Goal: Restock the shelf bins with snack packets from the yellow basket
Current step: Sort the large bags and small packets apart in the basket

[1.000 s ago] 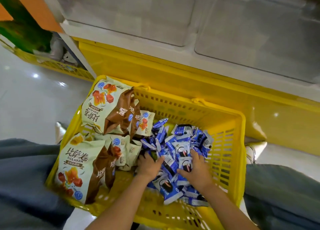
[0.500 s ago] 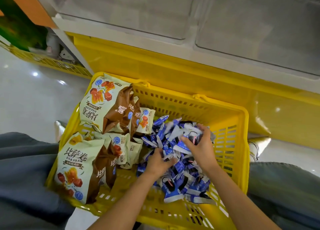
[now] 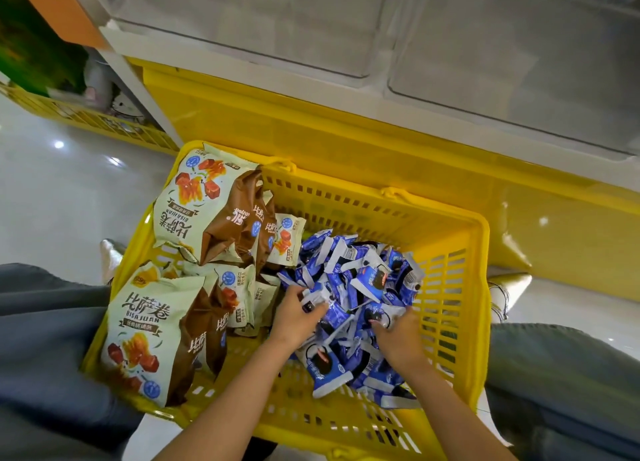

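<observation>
Both hands have shifted in the yellow basket (image 3: 460, 322) at frame centre: right hand (image 3: 398, 339), now lower on the blue snack packets (image 3: 349, 273), curls its fingers into the pile, left hand (image 3: 294, 318) pinches 1 packet, so gathering continues and nothing is yet lifted toward the shelf bins (image 3: 519, 62) at top.

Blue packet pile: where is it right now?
In the head view, the blue packet pile lies in the right half of the yellow basket, directly right of the cream-and-brown bags.
</observation>
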The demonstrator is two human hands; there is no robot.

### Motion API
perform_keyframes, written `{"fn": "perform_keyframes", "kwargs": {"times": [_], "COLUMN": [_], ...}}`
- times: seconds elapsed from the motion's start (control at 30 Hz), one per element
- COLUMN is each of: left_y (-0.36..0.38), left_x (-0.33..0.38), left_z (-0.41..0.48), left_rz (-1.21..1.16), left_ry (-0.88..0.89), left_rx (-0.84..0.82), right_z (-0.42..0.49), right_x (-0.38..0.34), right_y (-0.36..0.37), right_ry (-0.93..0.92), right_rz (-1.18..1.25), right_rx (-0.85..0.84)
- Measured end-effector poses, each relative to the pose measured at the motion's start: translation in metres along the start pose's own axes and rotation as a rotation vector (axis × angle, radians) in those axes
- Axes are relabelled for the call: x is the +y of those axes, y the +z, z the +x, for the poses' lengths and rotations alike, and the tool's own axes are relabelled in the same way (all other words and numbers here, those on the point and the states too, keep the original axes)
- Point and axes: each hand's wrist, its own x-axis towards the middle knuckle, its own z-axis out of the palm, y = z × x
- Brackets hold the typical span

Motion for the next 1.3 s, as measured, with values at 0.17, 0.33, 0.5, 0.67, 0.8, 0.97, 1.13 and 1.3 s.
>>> {"fn": "perform_keyframes", "kwargs": {"times": [0.17, 0.33, 0.5, 0.67, 0.8, 0.97, 1.13, 1.3], "left_y": [-0.016, -0.030, -0.037, -0.037, -0.038, -0.038, -0.038, -0.039], "left_x": [0.018, 0.037, 0.043, 0.040, 0.037, 0.037, 0.036, 0.036], "left_z": [-0.006, -0.009, -0.009, -0.009, -0.011, -0.011, -0.014, -0.018], "left_rz": [-0.060, -0.137, -0.163, -0.138, -0.109, -0.165, -0.172, -0.276], "left_ry": [0.079, 0.161, 0.183, 0.187, 0.191, 0.160, 0.107, 0.038], "left_rx": [0.105, 0.166, 0.168, 0.194, 0.206, 0.198, 0.145, 0.067], "right_z": [0.009, -0.008, -0.016, -0.032, -0.029, 0.004, 0.014, 0.016], "right_x": [-0.002, -0.007, -0.008, -0.004, -0.009, 0.003, 0.010, 0.019], "right_y": [-0.003, 0.012, 0.030, 0.049, 0.036, 0.009, 0.016, 0.022], "right_ry": [0.090, -0.024, -0.173, -0.393, -0.393, -0.142, -0.095, -0.049], "right_rz": [0.070, -0.285, -0.254, -0.345, -0.257, -0.224, -0.260, -0.385], "right_rx": [-0.060, -0.204, -0.250, -0.262, -0.176, -0.110, -0.152, -0.238]}}
